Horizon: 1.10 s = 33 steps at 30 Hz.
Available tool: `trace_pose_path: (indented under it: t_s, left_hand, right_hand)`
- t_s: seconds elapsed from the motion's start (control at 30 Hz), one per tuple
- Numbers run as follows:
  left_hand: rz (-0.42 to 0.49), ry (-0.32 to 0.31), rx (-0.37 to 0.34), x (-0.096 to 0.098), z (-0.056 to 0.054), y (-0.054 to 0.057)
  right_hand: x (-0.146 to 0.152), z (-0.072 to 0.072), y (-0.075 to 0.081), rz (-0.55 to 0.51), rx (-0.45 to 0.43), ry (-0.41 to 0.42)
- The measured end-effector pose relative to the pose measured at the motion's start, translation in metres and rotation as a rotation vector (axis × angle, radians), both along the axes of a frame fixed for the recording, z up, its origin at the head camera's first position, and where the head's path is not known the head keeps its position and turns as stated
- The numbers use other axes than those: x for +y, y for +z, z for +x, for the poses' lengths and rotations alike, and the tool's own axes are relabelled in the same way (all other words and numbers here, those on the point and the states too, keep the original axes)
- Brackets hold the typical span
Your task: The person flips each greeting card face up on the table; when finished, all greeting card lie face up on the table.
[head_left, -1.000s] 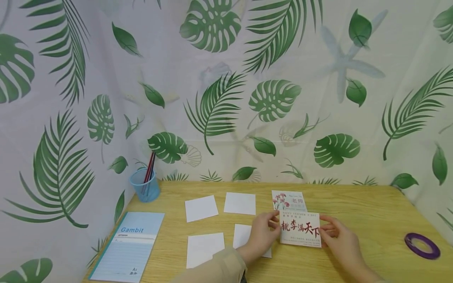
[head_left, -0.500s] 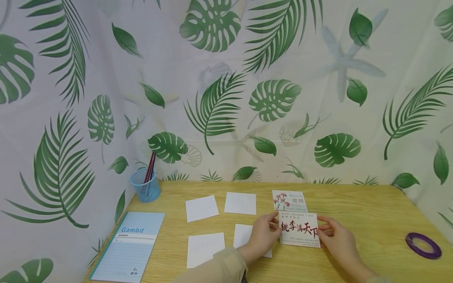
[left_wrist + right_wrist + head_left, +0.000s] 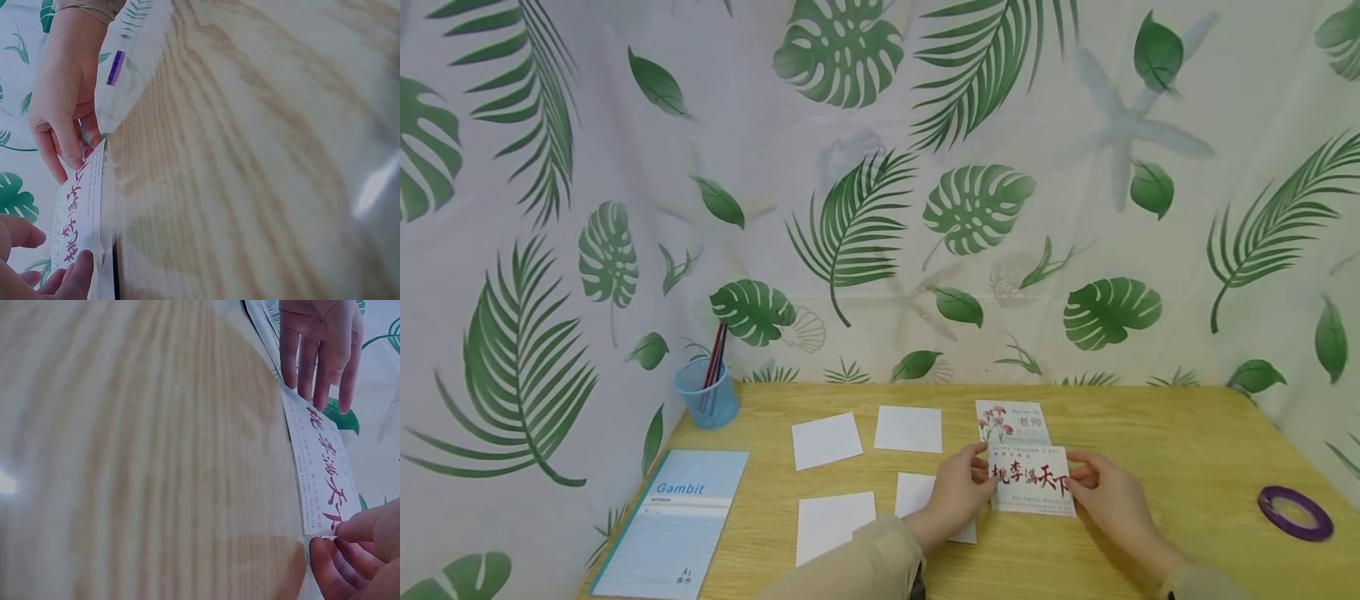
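A cream card (image 3: 1032,492) with large red Chinese characters is held up slightly tilted over the table, a hand at each side edge. The left hand (image 3: 953,493) holds its left edge, thumb toward the printed face. At the right edge, the right hand (image 3: 1112,498) pinches it, its thumb (image 3: 365,522) on the print and fingers behind. Just beyond lies a second card (image 3: 1013,419) with pink flowers, its lower edge partly covered. A white blank card (image 3: 913,492) is partly hidden under the left forearm.
More white cards (image 3: 827,440) lie left of the hands. A blue notebook (image 3: 670,525) is at the left edge, behind it a blue mesh pen cup (image 3: 707,396) with pencils. A purple tape roll (image 3: 1294,513) sits at the right. A leaf-print curtain (image 3: 880,208) surrounds the table.
The held card has shifted slightly left and away, and its face is tilted a little more. Both hands keep hold of it; the head view has shifted slightly.
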<state>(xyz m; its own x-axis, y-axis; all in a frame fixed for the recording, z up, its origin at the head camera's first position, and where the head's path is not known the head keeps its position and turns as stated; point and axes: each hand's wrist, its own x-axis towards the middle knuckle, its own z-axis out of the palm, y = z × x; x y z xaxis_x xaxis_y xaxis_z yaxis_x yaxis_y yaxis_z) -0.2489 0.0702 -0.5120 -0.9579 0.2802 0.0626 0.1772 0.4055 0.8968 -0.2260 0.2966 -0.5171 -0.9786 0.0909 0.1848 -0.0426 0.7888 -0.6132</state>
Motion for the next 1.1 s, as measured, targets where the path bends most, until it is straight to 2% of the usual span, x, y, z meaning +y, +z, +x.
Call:
trace_pose_path:
  t_s: [0.47,0.7,1.1]
  left_hand:
    - [-0.024,0.005,-0.031,0.000,-0.002,0.001]
    - [-0.003,-0.017,-0.045,-0.002,-0.002,0.002]
    - [0.021,-0.004,-0.095,-0.001,-0.005,0.001]
  right_hand:
    - [-0.002,-0.012,0.004,0.045,-0.048,0.036]
    - [-0.003,-0.012,0.004,0.068,-0.059,0.057]
    - [-0.003,-0.016,0.005,0.063,-0.105,0.059]
